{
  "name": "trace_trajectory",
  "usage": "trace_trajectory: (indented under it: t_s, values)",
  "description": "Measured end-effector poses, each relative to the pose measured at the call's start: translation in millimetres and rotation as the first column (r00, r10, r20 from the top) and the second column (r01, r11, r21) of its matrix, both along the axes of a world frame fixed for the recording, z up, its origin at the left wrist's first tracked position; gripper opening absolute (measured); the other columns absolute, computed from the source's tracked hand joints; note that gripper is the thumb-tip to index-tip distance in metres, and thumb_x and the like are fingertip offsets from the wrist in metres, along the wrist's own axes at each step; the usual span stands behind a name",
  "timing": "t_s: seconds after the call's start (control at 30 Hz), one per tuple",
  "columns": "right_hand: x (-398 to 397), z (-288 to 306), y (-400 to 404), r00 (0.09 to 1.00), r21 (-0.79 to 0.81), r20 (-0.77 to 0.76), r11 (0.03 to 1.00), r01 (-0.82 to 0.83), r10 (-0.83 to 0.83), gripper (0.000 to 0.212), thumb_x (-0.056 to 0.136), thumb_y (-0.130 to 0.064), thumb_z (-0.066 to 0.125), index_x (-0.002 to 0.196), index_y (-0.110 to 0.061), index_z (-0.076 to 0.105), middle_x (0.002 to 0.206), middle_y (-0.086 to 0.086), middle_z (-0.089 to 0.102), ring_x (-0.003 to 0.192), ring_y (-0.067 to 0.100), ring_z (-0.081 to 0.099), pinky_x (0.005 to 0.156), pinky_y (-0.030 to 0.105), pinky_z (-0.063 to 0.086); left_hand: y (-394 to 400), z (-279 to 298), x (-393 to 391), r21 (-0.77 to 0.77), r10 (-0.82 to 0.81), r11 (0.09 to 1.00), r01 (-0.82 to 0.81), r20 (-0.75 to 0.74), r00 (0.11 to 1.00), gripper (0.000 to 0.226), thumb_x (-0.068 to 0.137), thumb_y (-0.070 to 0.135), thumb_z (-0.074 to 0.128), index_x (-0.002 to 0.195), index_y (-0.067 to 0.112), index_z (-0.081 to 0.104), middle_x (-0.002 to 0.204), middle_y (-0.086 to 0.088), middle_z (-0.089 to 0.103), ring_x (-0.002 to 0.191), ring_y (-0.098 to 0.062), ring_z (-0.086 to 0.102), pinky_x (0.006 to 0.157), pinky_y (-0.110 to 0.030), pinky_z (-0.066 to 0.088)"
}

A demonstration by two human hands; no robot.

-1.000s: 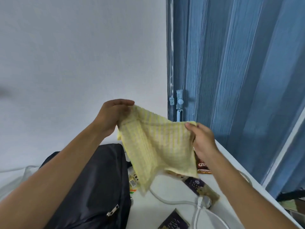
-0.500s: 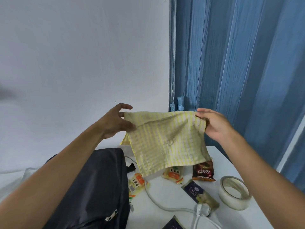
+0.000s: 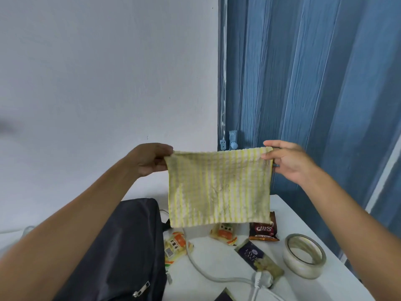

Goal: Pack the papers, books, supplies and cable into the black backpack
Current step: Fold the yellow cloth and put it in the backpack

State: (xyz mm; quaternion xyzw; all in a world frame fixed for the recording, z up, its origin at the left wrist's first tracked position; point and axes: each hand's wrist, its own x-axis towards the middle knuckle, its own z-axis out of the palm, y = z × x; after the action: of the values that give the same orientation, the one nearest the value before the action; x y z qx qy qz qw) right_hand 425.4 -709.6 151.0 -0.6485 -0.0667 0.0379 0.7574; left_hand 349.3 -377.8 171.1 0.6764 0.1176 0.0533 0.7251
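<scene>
A yellow striped cloth (image 3: 219,187) hangs spread flat in the air above the white table (image 3: 288,210). My left hand (image 3: 149,158) pinches its top left corner and my right hand (image 3: 286,161) pinches its top right corner. Below my left forearm lies the black backpack (image 3: 121,253), its zipper pull visible near the bottom edge. A white cable (image 3: 208,274) with a plug runs across the table beside the backpack. A roll of clear tape (image 3: 303,256) sits at the right.
Several snack packets lie under the cloth: two orange-yellow ones (image 3: 175,246), a dark brown one (image 3: 263,230) and a dark layer-cake packet (image 3: 258,259). A white wall stands behind, a blue folding door (image 3: 303,83) at the right. The table's right edge is close to the tape.
The cloth was bunched and folded between my hands; both hands moved apart and it now hangs stretched flat. The view has tilted down, showing more of the table.
</scene>
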Motion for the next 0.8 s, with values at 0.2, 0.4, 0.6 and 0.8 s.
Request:
trace_trajectory:
  t_s: [0.2,0.4,0.6,0.8]
  values:
    - [-5.5,8.7,-2.6,0.989,-0.138,0.121,0.985,0.107,-0.090,0.030,0.074,0.011,0.071,0.097,-0.007,0.066,0.090,0.013,0.068,0.079,0.024,0.068,0.066,0.033,0.055,-1.4,7.2,-1.5,0.334,-0.009,0.940,-0.070,0.228,0.974,0.039,0.075,-0.019,0.065,0.107,0.003,0.062,0.085,-0.010,0.059,0.076,-0.022,0.058,0.063,-0.022,0.056]
    - [2.3,9.8,-4.4,0.857,-0.490,0.506,0.785,0.378,-0.097,0.012,0.074,-0.012,0.079,0.071,-0.013,0.068,0.066,0.007,0.063,0.061,0.020,0.056,0.063,0.033,0.047,-0.1,16.9,4.5,0.776,-0.025,0.586,-0.234,0.305,0.952,0.010,0.081,0.005,0.070,0.074,0.012,0.071,0.064,-0.004,0.062,0.059,-0.017,0.056,0.062,-0.028,0.052]
    - [0.5,8.5,-3.2,0.922,-0.254,0.365,0.940,0.230,-0.127,0.013,0.086,-0.009,0.066,0.077,-0.017,0.063,0.080,0.006,0.064,0.078,0.019,0.057,0.075,0.036,0.045,-0.2,10.7,9.7,0.313,0.026,0.940,-0.132,0.322,0.947,0.017,0.090,0.003,0.057,0.076,0.012,0.059,0.083,-0.006,0.056,0.082,-0.020,0.052,0.077,-0.036,0.041]
    - [-34.3,8.0,46.9,0.695,0.353,0.426,0.814,0.461,-0.579,0.028,0.090,0.002,0.053,0.082,-0.024,0.057,0.073,-0.007,0.050,0.062,-0.004,0.049,0.065,0.013,0.039,-65.7,8.0,5.1,-0.055,0.513,0.773,-0.632,0.640,0.572,0.024,0.095,0.004,0.039,0.084,0.023,0.050,0.077,0.008,0.048,0.067,-0.005,0.043,0.062,-0.018,0.038]
